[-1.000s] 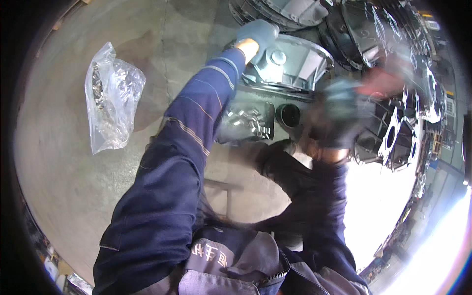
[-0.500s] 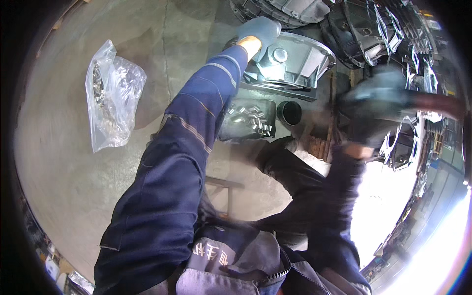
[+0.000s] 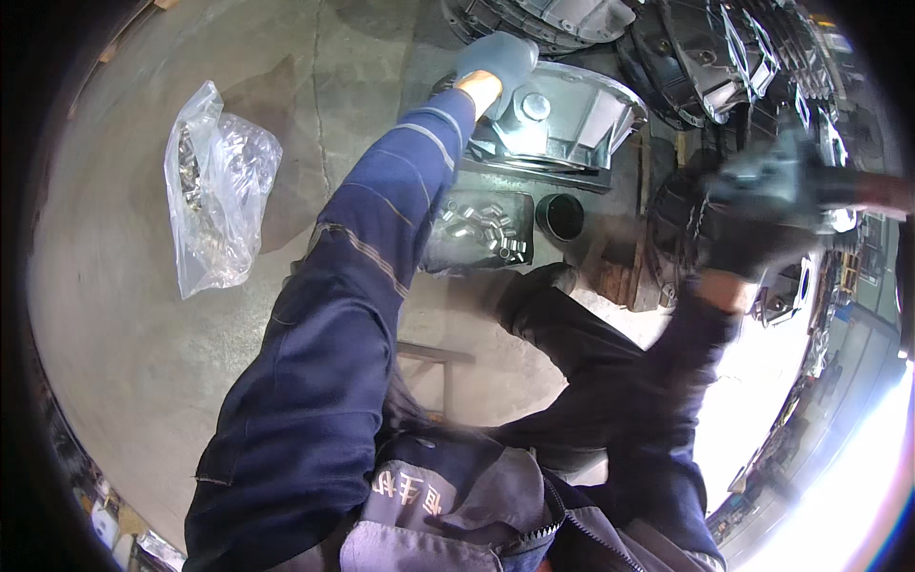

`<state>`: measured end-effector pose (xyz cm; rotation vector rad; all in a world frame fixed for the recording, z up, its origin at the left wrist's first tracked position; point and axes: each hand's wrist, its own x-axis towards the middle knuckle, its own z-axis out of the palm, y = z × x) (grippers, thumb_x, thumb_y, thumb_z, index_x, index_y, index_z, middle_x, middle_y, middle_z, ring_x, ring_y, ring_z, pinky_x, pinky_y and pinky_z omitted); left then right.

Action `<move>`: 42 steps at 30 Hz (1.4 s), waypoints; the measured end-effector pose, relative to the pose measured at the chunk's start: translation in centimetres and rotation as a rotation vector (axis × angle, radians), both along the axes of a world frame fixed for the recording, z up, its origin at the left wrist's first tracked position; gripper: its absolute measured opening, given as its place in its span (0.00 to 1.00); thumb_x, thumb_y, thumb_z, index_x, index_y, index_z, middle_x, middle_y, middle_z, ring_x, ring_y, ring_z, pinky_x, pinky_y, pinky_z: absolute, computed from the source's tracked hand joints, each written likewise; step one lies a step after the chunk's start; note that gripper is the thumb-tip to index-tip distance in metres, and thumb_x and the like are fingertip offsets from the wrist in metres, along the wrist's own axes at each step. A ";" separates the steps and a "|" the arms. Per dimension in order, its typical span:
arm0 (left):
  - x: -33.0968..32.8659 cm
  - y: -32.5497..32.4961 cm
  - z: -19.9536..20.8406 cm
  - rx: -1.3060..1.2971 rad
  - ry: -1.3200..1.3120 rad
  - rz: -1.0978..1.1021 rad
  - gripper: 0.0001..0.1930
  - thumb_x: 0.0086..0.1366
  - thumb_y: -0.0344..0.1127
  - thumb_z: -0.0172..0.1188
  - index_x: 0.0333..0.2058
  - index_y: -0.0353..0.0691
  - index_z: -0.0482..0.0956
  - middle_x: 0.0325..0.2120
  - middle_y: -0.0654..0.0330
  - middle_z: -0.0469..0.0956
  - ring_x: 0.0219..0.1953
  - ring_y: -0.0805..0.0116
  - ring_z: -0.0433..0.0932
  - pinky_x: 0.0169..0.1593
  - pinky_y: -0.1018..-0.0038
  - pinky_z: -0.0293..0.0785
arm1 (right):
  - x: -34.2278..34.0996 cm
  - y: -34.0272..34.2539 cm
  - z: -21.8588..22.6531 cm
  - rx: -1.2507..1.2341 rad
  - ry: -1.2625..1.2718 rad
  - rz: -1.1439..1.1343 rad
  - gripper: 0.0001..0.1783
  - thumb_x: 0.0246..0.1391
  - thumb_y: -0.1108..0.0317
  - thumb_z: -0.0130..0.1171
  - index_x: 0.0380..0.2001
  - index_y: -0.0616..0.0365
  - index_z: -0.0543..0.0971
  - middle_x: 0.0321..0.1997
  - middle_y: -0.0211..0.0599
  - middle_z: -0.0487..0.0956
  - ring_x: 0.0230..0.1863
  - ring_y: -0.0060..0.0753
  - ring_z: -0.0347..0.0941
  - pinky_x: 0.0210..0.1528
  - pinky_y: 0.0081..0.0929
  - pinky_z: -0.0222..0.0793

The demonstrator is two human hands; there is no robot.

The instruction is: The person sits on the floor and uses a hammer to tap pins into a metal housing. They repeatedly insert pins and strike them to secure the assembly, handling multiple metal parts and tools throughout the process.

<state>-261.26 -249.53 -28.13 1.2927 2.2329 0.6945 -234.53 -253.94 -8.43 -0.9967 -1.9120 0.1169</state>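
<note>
Gloved and pressed flat, our left hand (image 3: 496, 59) lies on the upper left rim of a grey cast metal housing (image 3: 572, 124) near the top centre of the frame; its grip is spread over the casting's edge rather than closed round it, fingers bent over the rim. Starting at the far left, a clear plastic bag (image 3: 217, 195) of small shiny metal parts lies by itself on the concrete floor (image 3: 114, 315), well apart from everything else. Our left arm, in a dark blue sleeve (image 3: 362, 286) with pale stripes, runs up from the lower middle of the frame to the housing. Just below the housing, beside the sleeve, sits a dark tray (image 3: 481, 229) filled with short silvery cylinders, and a small black round cup (image 3: 560, 215) stands just to its right. Under these, our dark trouser leg and shoe (image 3: 534, 286) reach toward the tray. At the top, more dark round castings (image 3: 705, 57) are stacked behind the housing. Further right, our right hand (image 3: 753, 238), in a dark glove, is raised and blurred; it is closed round the handle of a tool (image 3: 839, 191) that stretches toward the right edge, though we cannot tell what kind of tool it is. Bright glare washes out the lower right of the frame.
</note>
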 end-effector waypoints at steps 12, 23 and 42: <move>0.1 -0.1 -0.3 0.029 0.050 0.007 0.22 0.69 0.47 0.46 0.41 0.42 0.88 0.45 0.45 0.84 0.48 0.42 0.84 0.52 0.51 0.79 | 1.9 2.5 4.6 -0.076 -0.539 0.066 0.12 0.59 0.59 0.66 0.38 0.56 0.85 0.26 0.37 0.81 0.28 0.34 0.81 0.30 0.36 0.78; -0.3 -1.1 1.2 -0.064 0.076 -0.007 0.21 0.68 0.45 0.49 0.49 0.45 0.86 0.51 0.49 0.83 0.51 0.45 0.84 0.53 0.51 0.79 | 1.8 -2.2 -13.0 -0.530 -0.797 0.022 0.20 0.58 0.53 0.62 0.42 0.59 0.82 0.36 0.55 0.82 0.40 0.57 0.81 0.43 0.46 0.77; -0.4 -2.2 0.9 -0.055 0.073 -0.122 0.22 0.69 0.46 0.46 0.49 0.43 0.85 0.50 0.44 0.82 0.53 0.41 0.80 0.57 0.50 0.76 | 2.7 -10.6 -16.4 -0.998 -0.246 -0.044 0.09 0.56 0.65 0.64 0.35 0.60 0.81 0.25 0.37 0.80 0.29 0.23 0.75 0.33 0.33 0.73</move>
